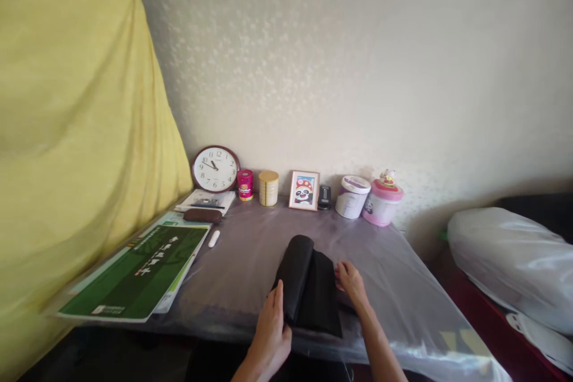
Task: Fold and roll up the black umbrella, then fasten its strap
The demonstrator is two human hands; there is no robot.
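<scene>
A black roll [293, 277] of thin, slightly glossy sheet material lies near the table's front edge, with a flat loose end [319, 304] spread out to its right. My left hand [272, 328] grips the roll's near left side, its fingers laid along it and the thumb low by the near end. At the right edge of the loose end is my right hand [349, 280], fingers curled in and closed at that edge. The fingertips' exact hold there is partly hidden.
Along the wall stand a clock [215, 168], a pink tin [245, 185], a yellow canister [268, 188], a framed panda picture [304, 190], a white tub [353, 197] and a pink-lidded tub [382, 203]. Green booklets [134, 274], a brown case [202, 215] and a white object [214, 239] lie left.
</scene>
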